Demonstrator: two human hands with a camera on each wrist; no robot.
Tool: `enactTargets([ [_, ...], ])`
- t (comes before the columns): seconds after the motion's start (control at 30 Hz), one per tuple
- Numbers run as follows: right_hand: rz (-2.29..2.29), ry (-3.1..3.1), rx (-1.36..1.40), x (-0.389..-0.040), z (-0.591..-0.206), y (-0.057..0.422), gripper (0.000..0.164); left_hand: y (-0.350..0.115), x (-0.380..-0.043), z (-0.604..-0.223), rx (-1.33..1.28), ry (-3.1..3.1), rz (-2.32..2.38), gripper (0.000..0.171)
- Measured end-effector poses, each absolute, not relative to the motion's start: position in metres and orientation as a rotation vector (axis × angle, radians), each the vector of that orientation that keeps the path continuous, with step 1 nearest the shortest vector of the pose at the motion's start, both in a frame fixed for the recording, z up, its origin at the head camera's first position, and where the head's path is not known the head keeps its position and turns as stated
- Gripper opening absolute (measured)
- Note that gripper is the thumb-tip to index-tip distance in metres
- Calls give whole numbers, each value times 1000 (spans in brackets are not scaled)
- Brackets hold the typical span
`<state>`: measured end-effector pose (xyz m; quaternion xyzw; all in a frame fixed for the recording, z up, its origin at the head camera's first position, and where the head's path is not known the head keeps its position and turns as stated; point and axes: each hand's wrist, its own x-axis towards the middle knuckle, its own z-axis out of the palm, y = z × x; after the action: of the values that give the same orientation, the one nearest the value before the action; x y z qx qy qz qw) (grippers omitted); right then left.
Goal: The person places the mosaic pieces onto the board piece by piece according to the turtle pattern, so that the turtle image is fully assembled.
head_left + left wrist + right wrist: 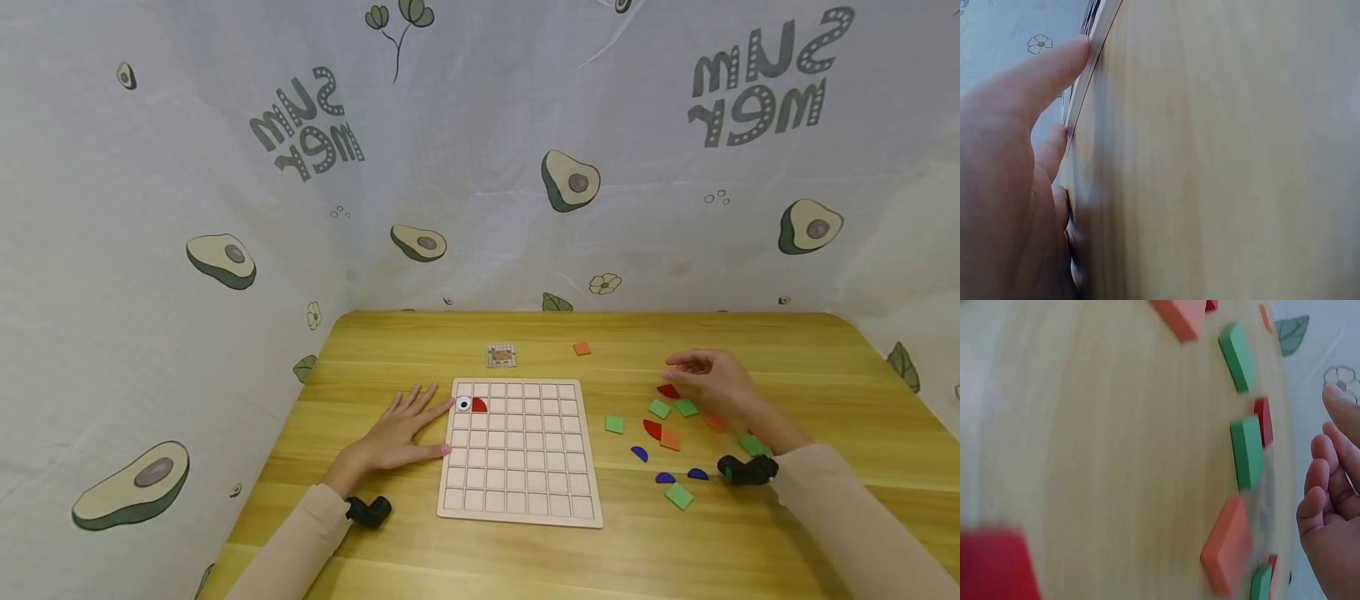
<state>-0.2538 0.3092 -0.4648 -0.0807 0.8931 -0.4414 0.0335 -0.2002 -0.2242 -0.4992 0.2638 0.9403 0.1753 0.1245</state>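
Observation:
My left hand [405,429] lies spread at the left side of a wooden grid board [525,451], its index finger and thumb touching the board's edge. Within the grid's upper left squares sit a round white eye piece [463,404] and a red quarter-circle piece [480,405]. Above the scattered pieces on the right, my right hand [712,379] hovers with loosely bent fingers, and nothing shows between them. Just below its fingertips lies another red piece [667,391]. Green squares [659,409] and an orange square [670,439] are close by.
A small patterned card [501,356] lies behind the board, with a lone orange tile [582,348] to its right. Blue half-circles [665,477] and a green tile [679,496] are spread toward the front right. A printed cloth [480,167] hangs behind the table [390,550].

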Motion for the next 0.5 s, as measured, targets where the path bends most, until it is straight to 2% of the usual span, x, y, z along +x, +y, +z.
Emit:
enactTargets([
  [0.5,-1363,2803,-224,-238,-473,363,44,-223,-199,-496,763,2737,517,81],
])
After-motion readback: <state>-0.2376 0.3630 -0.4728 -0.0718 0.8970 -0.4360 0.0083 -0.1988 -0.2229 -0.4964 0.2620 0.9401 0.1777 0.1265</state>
